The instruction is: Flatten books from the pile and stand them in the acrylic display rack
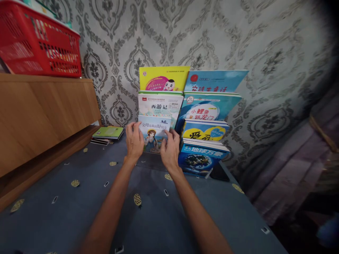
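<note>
A small light-blue book [154, 137] with a drawn girl in a hat on its cover stands upright between my hands. My left hand [134, 139] grips its left edge with bent fingers. At the opposite edge my right hand [171, 146] holds it, thumb and fingers curled against the cover. Right behind it stands a white and green book [160, 104], and behind that a yellow book [164, 76]. To the right, a second row holds a blue book with a globe [198, 160], a yellow and blue book [203, 132], a turquoise book [209, 106] and a blue book [217, 79].
The dark blue patterned cloth [87, 211] covers the surface. A short stack topped by a green book [108, 132] lies at the left, beside a wooden cabinet [47, 116] carrying a red basket [39, 46]. Patterned wallpaper [111, 63] rises behind; a curtain [286, 169] hangs at right.
</note>
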`<state>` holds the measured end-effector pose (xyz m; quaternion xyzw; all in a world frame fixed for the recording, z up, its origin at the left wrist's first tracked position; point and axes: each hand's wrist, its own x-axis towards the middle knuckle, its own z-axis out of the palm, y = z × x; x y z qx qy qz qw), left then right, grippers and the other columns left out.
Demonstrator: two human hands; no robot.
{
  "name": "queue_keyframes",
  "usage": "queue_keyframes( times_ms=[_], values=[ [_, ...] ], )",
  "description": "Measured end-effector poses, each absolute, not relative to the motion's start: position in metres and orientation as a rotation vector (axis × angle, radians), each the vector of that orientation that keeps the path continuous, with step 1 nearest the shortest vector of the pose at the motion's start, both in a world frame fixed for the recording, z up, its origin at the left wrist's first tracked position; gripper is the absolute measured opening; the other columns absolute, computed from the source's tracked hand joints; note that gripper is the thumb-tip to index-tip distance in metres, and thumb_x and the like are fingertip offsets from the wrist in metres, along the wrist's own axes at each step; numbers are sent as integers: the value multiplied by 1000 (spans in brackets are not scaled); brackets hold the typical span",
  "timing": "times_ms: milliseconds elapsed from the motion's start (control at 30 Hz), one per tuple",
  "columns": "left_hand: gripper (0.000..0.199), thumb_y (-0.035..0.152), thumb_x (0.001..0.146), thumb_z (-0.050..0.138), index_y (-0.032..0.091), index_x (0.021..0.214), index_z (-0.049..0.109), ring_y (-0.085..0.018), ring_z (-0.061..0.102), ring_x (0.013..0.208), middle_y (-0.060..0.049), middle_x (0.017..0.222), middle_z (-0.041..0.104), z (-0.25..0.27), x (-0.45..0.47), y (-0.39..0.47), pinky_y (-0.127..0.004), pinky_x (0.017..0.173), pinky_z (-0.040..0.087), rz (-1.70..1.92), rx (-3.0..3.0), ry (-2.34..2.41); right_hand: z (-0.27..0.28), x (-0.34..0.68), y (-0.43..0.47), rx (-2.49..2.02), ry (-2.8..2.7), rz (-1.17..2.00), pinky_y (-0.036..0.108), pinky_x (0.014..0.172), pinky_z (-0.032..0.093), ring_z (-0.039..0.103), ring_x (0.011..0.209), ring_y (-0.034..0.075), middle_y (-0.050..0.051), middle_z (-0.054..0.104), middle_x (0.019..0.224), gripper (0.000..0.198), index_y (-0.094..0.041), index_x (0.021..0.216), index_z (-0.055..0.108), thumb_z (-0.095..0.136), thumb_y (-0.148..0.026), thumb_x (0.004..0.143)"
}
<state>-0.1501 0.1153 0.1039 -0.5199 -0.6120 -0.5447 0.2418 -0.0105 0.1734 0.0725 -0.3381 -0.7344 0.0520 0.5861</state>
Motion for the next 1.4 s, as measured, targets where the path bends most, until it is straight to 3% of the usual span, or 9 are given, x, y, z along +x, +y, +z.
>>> queue_keyframes(
  times_ms=[367, 500, 600, 700, 833, 1100, 1267, 1400],
  values=[
    [38, 11, 92, 43, 20, 128, 53, -26, 49, 125, -14, 125, 51, 108, -152, 112, -45, 111, 41, -1517, -1419, -1669, 88, -8, 159, -724, -1636, 68, 52, 106, 43, 46, 132, 29, 17, 48, 137, 31, -18, 116, 63, 42, -18, 93],
    [40, 10, 89, 43, 20, 126, 53, -26, 49, 124, -13, 123, 52, 108, -159, 111, -45, 111, 41, -1547, -1378, -1678, 96, -10, 144, -607, -1680, 109, 38, 88, 50, 60, 98, 24, 12, 63, 101, 27, -18, 101, 66, 41, -25, 98],
    [40, 10, 87, 42, 21, 124, 53, -26, 50, 124, -13, 123, 53, 108, -167, 111, -44, 110, 41, -1577, -1351, -1682, 94, -16, 133, -552, -1851, 171, 30, 72, 46, 59, 72, 19, 4, 61, 72, 34, -21, 79, 62, 37, -29, 101],
    [38, 11, 87, 42, 20, 122, 54, -26, 51, 123, -12, 121, 54, 107, -174, 111, -44, 110, 42, -1596, -1309, -1694, 84, -28, 122, -526, -2059, 199, 26, 64, 39, 55, 60, 15, 1, 58, 61, 40, -22, 65, 55, 39, -30, 101],
    [38, 10, 86, 43, 20, 122, 53, -27, 53, 120, -13, 121, 56, 103, -185, 112, -44, 109, 42, -1624, -1270, -1724, 66, -47, 102, -544, -2321, 215, 25, 63, 34, 58, 61, 14, 1, 65, 64, 36, -21, 67, 59, 45, -25, 99],
    [37, 9, 84, 45, 20, 118, 53, -26, 56, 116, -12, 118, 59, 81, -222, 120, -42, 106, 45, -1605, -1159, -1856, 29, -68, 62, -581, -2771, 298, 27, 65, 36, 71, 82, 18, 8, 78, 90, 24, -19, 87, 72, 51, -23, 98],
    [34, 9, 85, 44, 18, 115, 58, -30, 54, 122, -15, 120, 60, 40, -244, 122, -47, 107, 43, -1395, -1122, -2156, 12, -67, 51, -539, -2947, 352, 30, 62, 35, 74, 87, 22, 11, 78, 101, 21, -19, 98, 71, 52, -27, 97],
    [30, 7, 82, 48, 17, 107, 62, -30, 60, 114, -15, 111, 62, -1, -256, 117, -44, 100, 48, -1190, -1093, -2466, 4, -67, 51, -532, -2904, 409, 29, 64, 35, 72, 84, 19, 6, 78, 96, 19, -21, 98, 68, 50, -26, 98]
  ],
)
